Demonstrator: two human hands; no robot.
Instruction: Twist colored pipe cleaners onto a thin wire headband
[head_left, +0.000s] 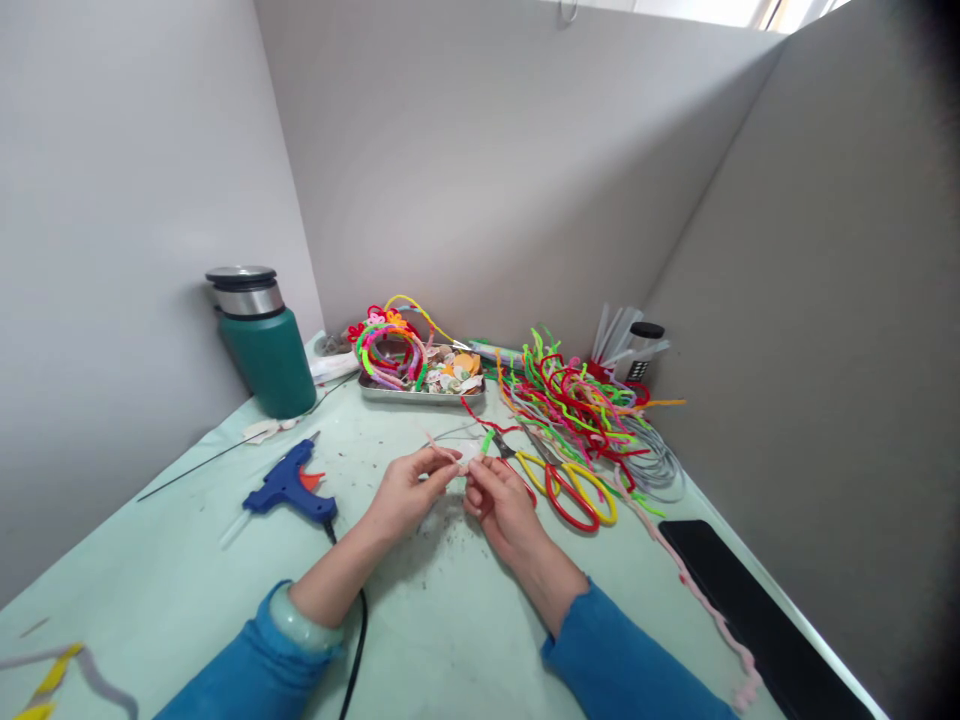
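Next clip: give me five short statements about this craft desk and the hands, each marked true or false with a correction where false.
1. Both hands pinch one small pale pink piece between them. True: the left hand and right hand meet on the small pale pink piece.
2. The blue glue gun lies to the right of the hands. False: the blue glue gun lies to their left.
3. The dark green flask is tipped over. False: the dark green flask stands upright by the left wall.
4. Red-handled and yellow-handled scissors lie beside the right hand. True.
5. The metal tray is bare. False: the metal tray holds colourful rings and scraps.
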